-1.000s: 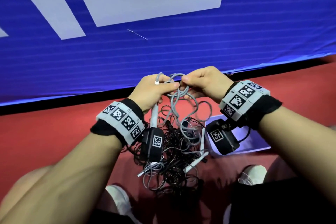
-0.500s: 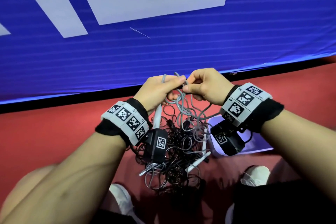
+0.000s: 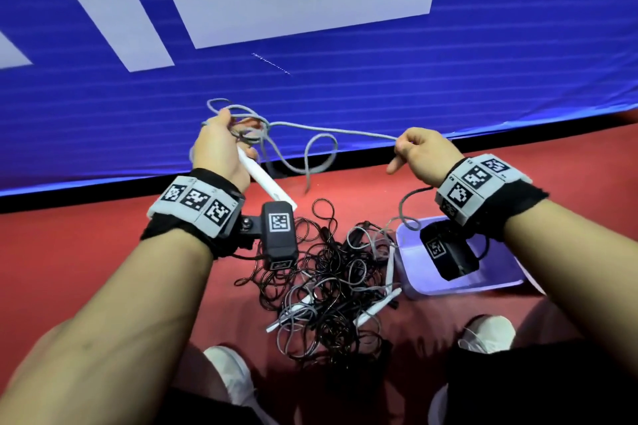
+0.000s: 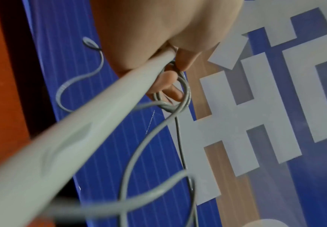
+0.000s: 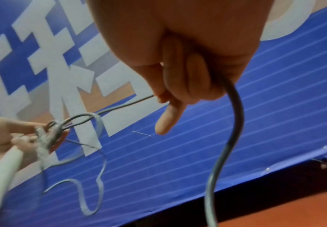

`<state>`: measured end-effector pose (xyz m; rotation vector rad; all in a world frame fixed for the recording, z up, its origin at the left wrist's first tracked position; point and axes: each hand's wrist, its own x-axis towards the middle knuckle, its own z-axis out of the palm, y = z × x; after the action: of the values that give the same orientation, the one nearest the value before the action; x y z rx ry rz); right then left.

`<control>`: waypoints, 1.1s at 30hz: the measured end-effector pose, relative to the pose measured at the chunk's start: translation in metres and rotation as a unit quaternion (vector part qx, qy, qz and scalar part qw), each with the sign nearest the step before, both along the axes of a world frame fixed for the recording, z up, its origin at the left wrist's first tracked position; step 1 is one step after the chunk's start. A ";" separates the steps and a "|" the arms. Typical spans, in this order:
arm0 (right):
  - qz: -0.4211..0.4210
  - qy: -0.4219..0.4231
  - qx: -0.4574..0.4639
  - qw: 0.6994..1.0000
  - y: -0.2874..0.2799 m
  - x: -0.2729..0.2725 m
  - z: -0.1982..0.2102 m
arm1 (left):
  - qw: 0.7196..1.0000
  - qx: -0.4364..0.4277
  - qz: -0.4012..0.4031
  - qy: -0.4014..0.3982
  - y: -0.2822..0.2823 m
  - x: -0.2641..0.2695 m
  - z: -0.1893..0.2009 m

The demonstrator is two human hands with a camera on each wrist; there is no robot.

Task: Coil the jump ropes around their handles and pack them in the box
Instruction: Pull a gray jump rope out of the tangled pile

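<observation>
Fingers of left hand clenched round white handle together with a few gathered grey loops at its top end, so handle serves as the core for coiling; seen clearly in left wrist view, handle slanting out of the palm with loops hooked over fingertips. Fingers of right hand pinching grey rope further along, little finger sticking out loose, rope tail dropping from the fist down towards the floor. Held well apart, presumably to draw the rope out straight and clear its kinks before winding the next turn onto the handle. One slack loop hanging between the hands, not yet taken up.

Below, on red floor, tangled pile of black and grey ropes with more white handles in it, uncoiled. Pale purple box just right of the pile, under right wrist; contents hard to tell, partly hidden by wrist camera. Blue banner behind.

Against half a second ago: hands then close together, nearly touching over a bunch of loops; now spread wide, left raised and swung out, rope pulled into a long span between them
</observation>
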<state>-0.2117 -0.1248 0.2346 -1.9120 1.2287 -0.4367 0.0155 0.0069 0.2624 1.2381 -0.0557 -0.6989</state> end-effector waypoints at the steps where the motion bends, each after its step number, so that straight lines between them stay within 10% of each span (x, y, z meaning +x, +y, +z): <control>1: -0.026 -0.002 -0.007 1.000 -0.004 -0.001 -0.002 | 1.000 0.008 0.008 -0.008 0.002 0.005 0.000; 10: -0.291 -0.175 0.060 0.939 -0.040 -0.014 -0.007 | 0.998 0.056 0.015 -0.015 0.026 0.024 0.003; 17: -0.064 0.025 -0.010 0.998 0.001 0.016 -0.007 | 0.986 0.016 -0.163 -0.013 0.023 -0.010 0.000; 22: 0.145 -0.002 -0.068 0.987 0.045 0.037 0.010 | 0.981 -0.003 -0.195 -0.004 0.017 -0.027 0.004; 33: 0.141 0.032 0.014 0.989 0.049 0.049 -0.017 | 0.987 -0.035 -0.153 0.045 0.014 -0.033 0.006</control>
<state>-0.1623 -0.0762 0.2180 -2.0497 0.9780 -0.2078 -0.0179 0.0205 0.2687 1.1395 -0.1969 -1.0105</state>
